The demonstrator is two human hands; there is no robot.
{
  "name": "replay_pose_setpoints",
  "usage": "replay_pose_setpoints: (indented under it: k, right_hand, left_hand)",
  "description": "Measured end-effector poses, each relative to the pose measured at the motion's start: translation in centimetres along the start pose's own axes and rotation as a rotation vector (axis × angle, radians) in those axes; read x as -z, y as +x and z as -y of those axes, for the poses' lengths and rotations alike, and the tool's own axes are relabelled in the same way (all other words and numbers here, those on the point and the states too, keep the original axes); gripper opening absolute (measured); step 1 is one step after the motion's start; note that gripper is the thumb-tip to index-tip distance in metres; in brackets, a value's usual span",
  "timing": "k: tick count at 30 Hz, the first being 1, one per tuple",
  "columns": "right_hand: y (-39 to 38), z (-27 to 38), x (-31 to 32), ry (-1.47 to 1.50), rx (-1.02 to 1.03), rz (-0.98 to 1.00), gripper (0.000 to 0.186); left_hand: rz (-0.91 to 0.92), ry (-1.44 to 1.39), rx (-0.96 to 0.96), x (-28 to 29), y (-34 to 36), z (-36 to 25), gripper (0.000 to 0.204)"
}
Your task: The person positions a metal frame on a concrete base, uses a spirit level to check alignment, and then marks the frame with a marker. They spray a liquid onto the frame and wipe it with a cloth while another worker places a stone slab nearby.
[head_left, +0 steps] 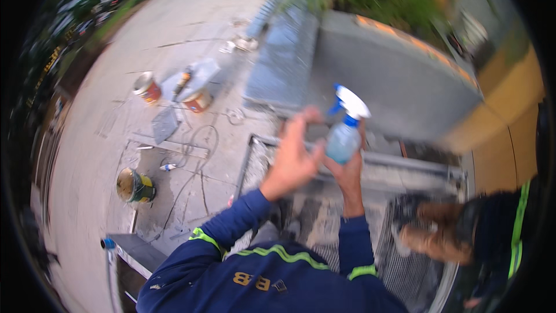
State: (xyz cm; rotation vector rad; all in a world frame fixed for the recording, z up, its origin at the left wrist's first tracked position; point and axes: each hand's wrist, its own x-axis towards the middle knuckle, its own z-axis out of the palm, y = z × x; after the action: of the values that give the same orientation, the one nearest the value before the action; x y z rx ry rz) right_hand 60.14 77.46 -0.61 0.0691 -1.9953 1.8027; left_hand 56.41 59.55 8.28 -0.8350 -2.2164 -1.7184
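A spray bottle [343, 141] with pale blue liquid, a white head and a blue trigger stands nearly upright in my right hand [348, 178]. My right fingers wrap round its body from below and behind. Just left of the bottle, my left hand [293, 155] is raised with its fingers apart and holds nothing. Its fingertips are smeared by motion; the thumb comes close to the bottle, and whether it touches I cannot tell. Below both hands lies a metal-edged frame [405, 165] around a dusty, sunken floor area.
A co-worker's brown-trousered leg [443, 240] is at the right. Ahead stand a grey planter wall [382, 72] and stone slabs [284, 58]. On the left pavement are a green bucket [145, 188], a paint bucket [147, 88], a power tool [183, 81] and loose cables.
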Motion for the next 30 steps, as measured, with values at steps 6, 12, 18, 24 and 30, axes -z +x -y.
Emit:
replay_pose_setpoints:
  k: [6, 12, 18, 24, 30]
  right_hand:
    - [-1.3, 1.2, 0.2, -0.026, -0.183, 0.166, 0.076]
    - [-2.2, 1.8, -0.1, -0.099, -0.223, 0.125, 0.079]
    - [-2.1, -0.3, -1.7, -0.174, -0.18, 0.014, 0.077]
    - [-0.4, -3.4, -4.5, -0.056, -0.133, -0.108, 0.075]
    - [1.7, -4.0, -5.4, -0.089, -0.144, -0.178, 0.074]
  left_hand:
    - [0.59, -0.719, 0.305, 1.1, 4.9, 2.7, 0.068]
    - [0.599, -0.553, 0.134, 1.5, 5.4, 1.6, 0.055]
    - [0.393, -0.284, 0.075, 1.7, 7.3, 0.3, 0.034]
    - [0.165, -0.334, 0.127, 3.2, 11.6, 2.6, 0.033]
    - [0.003, -0.697, 0.226, 4.0, 15.3, 4.3, 0.027]
